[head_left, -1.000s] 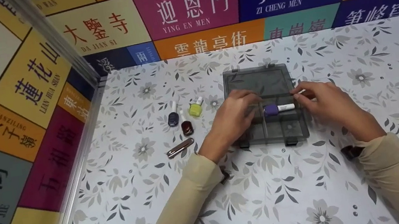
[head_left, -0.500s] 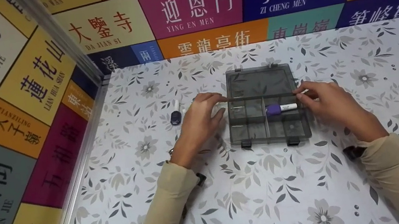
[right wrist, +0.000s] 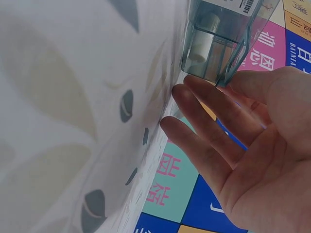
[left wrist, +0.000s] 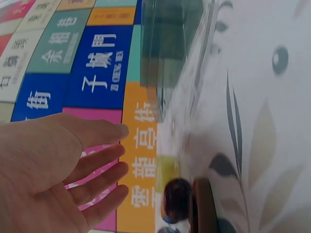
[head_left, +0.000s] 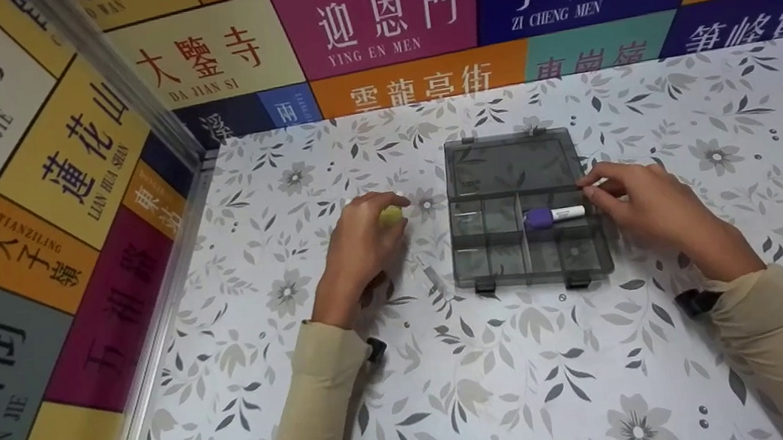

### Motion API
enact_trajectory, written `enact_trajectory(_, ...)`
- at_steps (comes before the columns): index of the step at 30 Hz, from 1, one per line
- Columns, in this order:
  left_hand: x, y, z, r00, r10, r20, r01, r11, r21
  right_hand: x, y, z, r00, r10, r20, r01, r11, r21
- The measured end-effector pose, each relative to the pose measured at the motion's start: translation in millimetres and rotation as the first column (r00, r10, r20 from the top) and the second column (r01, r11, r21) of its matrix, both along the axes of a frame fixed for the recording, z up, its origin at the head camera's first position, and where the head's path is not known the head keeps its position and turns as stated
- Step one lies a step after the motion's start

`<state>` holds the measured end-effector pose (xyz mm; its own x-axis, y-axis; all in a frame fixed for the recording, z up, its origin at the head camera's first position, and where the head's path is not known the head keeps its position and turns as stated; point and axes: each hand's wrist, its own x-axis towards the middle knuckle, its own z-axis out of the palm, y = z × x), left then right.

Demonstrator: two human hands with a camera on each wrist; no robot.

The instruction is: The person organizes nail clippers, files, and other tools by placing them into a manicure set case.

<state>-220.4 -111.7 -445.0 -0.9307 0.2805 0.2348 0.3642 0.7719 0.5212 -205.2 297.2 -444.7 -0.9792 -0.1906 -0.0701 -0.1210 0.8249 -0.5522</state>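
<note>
A smoky clear compartment box [head_left: 483, 168] lies on the table with its lid laid back. In one right-hand compartment sits a purple nail polish bottle [head_left: 541, 218] with a white cap. My right hand [head_left: 643, 206] pinches the box's right edge between thumb and forefinger, its other fingers extended below in the right wrist view. My left hand [head_left: 364, 242] hovers left of the box, fingers relaxed and holding nothing. A yellow nail polish bottle [head_left: 391, 215] shows by its fingertips. Beyond it in the left wrist view are a dark red bottle [left wrist: 176, 200] and a nail clipper [left wrist: 203, 206].
The flower-patterned tabletop [head_left: 534, 383] reaches back to a wall of coloured sign panels [head_left: 372, 14], with a second panelled wall [head_left: 51, 219] along the left. In the head view my left hand covers the dark bottles and the clipper.
My left hand has moved left from over the box, past its left edge, to above the loose bottles. The right hand stays at the box's right edge, and the purple bottle stays put.
</note>
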Motion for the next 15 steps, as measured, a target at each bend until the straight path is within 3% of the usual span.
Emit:
enact_trajectory(7, -4.4, -9.1, -10.1, 0.998, 0.038, 0.05, -0.039, 0.999, 0.02, 0.7, 0.2, 1.9, 1.0, 0.002, 0.001, -0.002, 1.0, 0.007)
enact_trajectory(15, -15.2, -10.7, -22.9, 0.997, 0.067, 0.043, -0.067, 0.998, -0.01, 0.4, -3.1, -1.1, 1.0, 0.009, -0.016, -0.009, 1.0, -0.006)
